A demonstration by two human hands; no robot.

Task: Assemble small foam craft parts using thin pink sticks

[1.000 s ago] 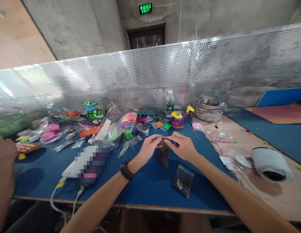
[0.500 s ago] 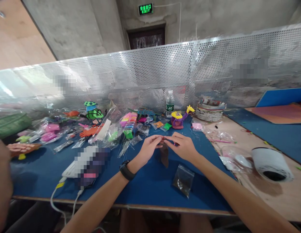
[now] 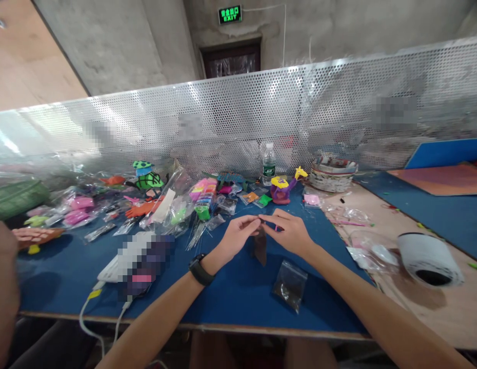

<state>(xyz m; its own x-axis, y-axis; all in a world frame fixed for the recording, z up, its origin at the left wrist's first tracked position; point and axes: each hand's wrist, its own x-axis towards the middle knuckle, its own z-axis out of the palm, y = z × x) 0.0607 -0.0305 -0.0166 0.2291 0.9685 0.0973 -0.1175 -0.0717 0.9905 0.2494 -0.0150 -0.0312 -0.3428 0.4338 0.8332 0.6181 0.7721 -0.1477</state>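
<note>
My left hand [image 3: 240, 233] and my right hand [image 3: 286, 229] meet above the blue mat, thumbs and forefingers pinched together at the tips. Between them is a brown piece of what looks like modelling clay [image 3: 260, 248], its pointed lower end showing below the fingers. The fingers cover its upper part, and I cannot tell whether the lower end touches the mat. A small zip bag with dark brown contents [image 3: 291, 286] lies just in front of my right hand.
Clay packets [image 3: 203, 195] and thin wires clutter the back left. Behind my hands stand a water bottle [image 3: 268, 163] and a purple-yellow giraffe figure [image 3: 282, 192]. A phone and power bank [image 3: 136, 261] with cables lie left; a white cylinder [image 3: 429, 256] sits right. Another person's arm [image 3: 3, 292] is far left.
My fingertips have shifted slightly and closed nearer together; the reddish-brown bit seen between them earlier is now mostly covered. The rest looks the same.
</note>
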